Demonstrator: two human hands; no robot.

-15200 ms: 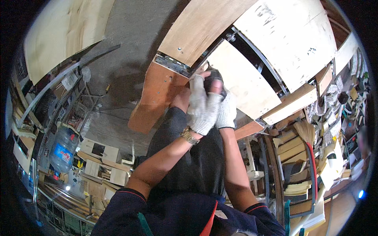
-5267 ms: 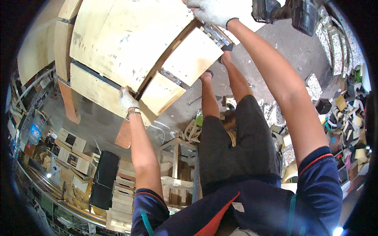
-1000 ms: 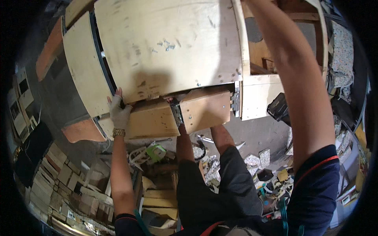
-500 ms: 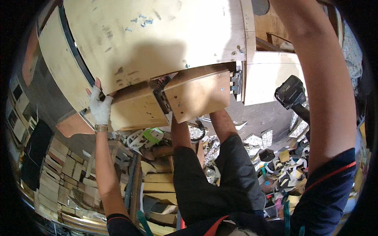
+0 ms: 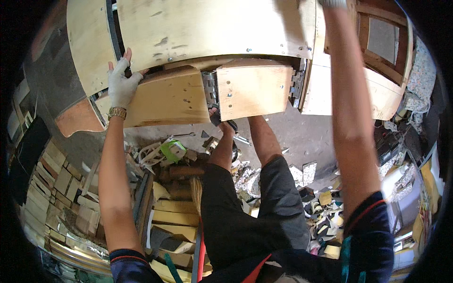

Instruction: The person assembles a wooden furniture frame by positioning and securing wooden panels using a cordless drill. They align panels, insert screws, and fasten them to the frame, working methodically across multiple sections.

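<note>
My left hand, in a whitish fingerless glove with a gold-coloured watch at the wrist, rests at the near edge of a pale wooden piece. Its thumb and index finger are spread beside a dark slot. Under that edge hang two brown wooden flaps, the left one and the right one, joined by metal hinges. My right arm reaches far forward; only the glove's cuff of my right hand shows at the top edge, its fingers out of view.
Scraps of foam and offcuts litter the floor by my right leg. Stacked wooden blocks lie at left, near a green-and-white item. At far right stands an open wooden frame.
The view has shifted, so the wooden piece sits higher and its loose screws have left the picture. My right arm has swung leftward in view. The black cordless tool beside it no longer shows.
</note>
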